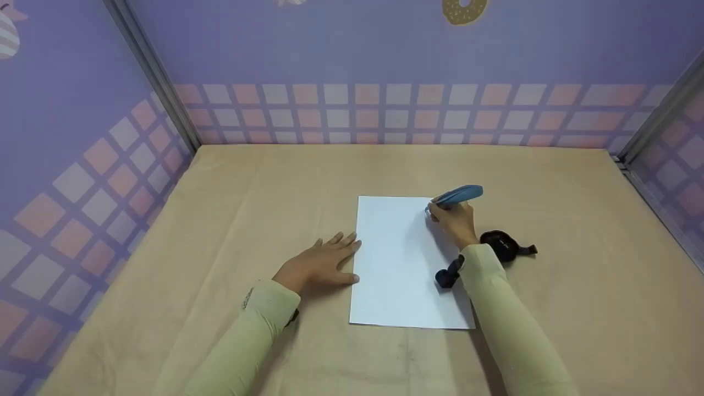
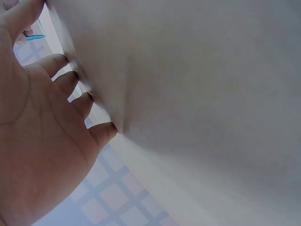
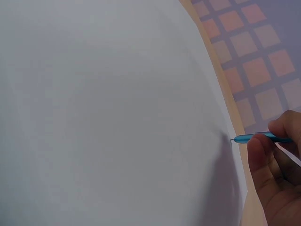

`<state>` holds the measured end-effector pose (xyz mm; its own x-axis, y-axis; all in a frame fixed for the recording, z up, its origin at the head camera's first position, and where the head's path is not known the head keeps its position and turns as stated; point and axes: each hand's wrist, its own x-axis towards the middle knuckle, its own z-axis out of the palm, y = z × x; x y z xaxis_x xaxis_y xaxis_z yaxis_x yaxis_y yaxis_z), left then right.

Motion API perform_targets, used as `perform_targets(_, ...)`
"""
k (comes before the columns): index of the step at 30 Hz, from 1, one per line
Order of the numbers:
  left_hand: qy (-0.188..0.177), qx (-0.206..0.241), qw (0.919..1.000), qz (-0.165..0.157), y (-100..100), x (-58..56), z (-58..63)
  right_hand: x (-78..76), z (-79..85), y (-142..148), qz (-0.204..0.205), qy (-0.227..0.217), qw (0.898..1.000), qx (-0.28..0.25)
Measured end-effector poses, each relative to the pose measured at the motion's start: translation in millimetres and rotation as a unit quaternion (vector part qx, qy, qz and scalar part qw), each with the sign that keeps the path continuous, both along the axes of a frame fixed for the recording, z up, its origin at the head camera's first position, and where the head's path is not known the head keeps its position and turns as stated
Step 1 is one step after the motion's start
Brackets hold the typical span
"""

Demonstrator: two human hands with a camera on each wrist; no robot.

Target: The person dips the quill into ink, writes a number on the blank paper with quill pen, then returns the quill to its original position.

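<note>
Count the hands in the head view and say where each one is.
2: the left hand rests at the left edge of the paper; the right hand holds a blue pen near the paper's top right corner.

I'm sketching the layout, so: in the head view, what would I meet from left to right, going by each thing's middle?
Left sleeve → left hand → white sheet of paper → right hand → black rounded device.
</note>
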<state>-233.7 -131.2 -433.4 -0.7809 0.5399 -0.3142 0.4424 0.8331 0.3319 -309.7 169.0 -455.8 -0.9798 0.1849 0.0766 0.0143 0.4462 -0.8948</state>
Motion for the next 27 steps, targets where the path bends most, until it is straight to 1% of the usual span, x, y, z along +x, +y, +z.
perform_targets(3, 0.001, 0.002, 1.0, -0.002, -0.8, -0.2, -1.3, 0.1, -0.7, 0.2, 0.006, 0.01, 1.0, -0.002)
perform_targets(10, -0.003, 0.005, 1.0, 0.0, -1.0, -1.4, -2.9, -1.7, -1.2, -0.1, 0.0, -0.002, 1.0, -0.023)
perform_targets(18, -0.003, 0.001, 1.0, 0.007, -0.8, -0.9, -3.6, -3.0, -3.0, -3.4, -0.006, 0.022, 1.0, -0.019)
perform_targets(27, 0.002, 0.0, 1.0, 0.004, -1.2, -1.5, -4.2, -2.7, -3.9, -4.8, 0.01, 0.037, 0.999, -0.026)
